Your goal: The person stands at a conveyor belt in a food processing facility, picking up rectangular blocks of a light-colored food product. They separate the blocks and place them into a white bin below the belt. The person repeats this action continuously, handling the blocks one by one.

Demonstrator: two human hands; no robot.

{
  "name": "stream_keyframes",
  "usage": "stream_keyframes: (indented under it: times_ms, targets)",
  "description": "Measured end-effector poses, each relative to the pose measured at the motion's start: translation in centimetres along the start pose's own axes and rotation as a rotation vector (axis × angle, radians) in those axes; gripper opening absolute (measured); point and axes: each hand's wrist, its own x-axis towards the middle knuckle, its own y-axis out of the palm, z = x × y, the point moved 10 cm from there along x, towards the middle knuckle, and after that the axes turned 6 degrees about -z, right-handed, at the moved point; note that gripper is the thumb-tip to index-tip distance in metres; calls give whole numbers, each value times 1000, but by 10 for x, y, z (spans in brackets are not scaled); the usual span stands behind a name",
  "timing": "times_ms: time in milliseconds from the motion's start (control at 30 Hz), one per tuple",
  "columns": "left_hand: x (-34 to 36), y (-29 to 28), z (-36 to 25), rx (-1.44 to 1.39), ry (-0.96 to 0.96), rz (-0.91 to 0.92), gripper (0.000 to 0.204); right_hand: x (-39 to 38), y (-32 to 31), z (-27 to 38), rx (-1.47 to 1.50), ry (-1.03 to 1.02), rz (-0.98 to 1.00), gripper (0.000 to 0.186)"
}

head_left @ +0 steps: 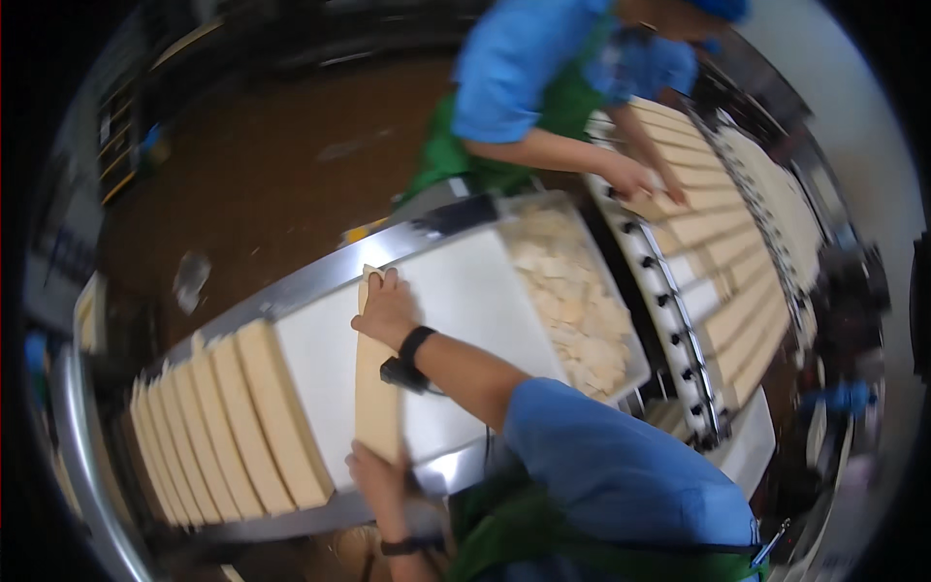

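Note:
A long tan row of stacked wafers [375, 393] lies on a white work surface [465, 291] with a steel rim. My right hand [386, 308], which has a black band on its wrist, presses on the far end of the row. My left hand [376, 475] grips the near end at the steel edge. The row is squeezed between the two hands. Several similar tan rows [233, 422] lie side by side just to the left of it.
A clear bin of broken wafer pieces [572, 301] sits to the right of the white surface. Beyond it runs a conveyor [727, 252] carrying wafer rows. A co-worker in a blue shirt and green apron [524, 87] handles them with a hand [630, 179]. The floor [272, 175] is brown.

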Motion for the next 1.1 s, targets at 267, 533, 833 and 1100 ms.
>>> stream_keyframes:
  times_ms: [267, 533, 833, 1100]
  targets:
    - [-35, 81, -153, -143, 286, 126, 76, -66, -143, -226, -70, 222, -555, 86]
    - [-100, 106, -336, -241, 932, -72, 72, -212, -282, -453, 413, 623, -977, 76]
    - [-208, 166, -500, -516, 1136, 302, 74, -254, -373, -676, -79, 869, -459, 62]
    - [-219, 220, -534, -368, 1123, 393, 78, -220, -377, -757, 1, 875, -376, 53]
